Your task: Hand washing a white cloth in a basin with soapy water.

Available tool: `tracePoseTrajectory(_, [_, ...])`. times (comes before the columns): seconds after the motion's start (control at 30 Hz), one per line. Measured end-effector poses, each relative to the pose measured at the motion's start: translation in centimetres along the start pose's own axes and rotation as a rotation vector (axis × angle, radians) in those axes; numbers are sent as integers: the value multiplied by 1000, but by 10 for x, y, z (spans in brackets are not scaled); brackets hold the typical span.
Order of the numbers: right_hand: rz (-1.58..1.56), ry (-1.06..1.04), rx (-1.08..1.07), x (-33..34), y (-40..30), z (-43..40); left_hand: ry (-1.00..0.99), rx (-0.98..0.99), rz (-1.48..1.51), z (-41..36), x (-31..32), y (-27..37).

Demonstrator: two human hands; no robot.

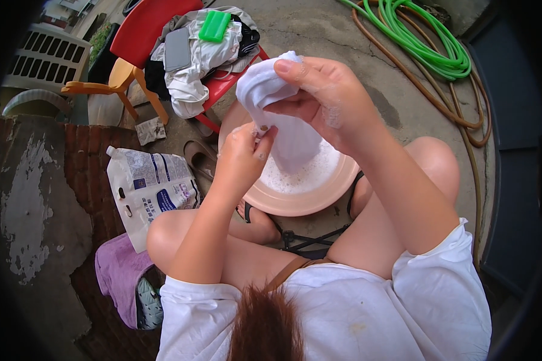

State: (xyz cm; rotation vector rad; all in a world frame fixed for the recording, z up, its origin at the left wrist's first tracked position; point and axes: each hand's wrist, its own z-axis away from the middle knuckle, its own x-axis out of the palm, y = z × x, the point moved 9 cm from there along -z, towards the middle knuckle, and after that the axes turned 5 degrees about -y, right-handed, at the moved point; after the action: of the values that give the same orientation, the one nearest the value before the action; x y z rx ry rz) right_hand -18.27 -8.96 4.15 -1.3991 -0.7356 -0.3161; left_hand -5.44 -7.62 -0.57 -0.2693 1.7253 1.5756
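A wet white cloth garment hangs from both hands above a pink basin of foamy water. Its lower end reaches down to the suds. My right hand pinches the folded upper part between thumb and fingers. Lower down and to the left, my left hand grips an edge of the cloth, close to a small button-like spot. Foam clings to both hands. The basin stands on the ground between my feet, and part of it is hidden behind the cloth and my arms.
A red chair holds piled clothes, a grey phone-like slab and a green soap-like block. A detergent pouch stands at left, near a brown clog. Coiled green hose lies at upper right.
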Motion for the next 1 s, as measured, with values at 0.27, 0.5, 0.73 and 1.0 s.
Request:
tracePoseTrajectory(0.27, [179,81,-61,-27,-15,-11,73,-59,436,1,-29,-30])
tracePoseTrajectory(0.5, [544,56,221,-30,27,-8,210,-77,812,13,-53,-22])
tracePoseTrajectory(0.73, [928,-275,329,-8,91,5,239,-112,945,17,-61,-35])
tracePoseTrajectory(1.0, [932,-179,386,-13,94,-6,334,-115,967,21,-74,-45])
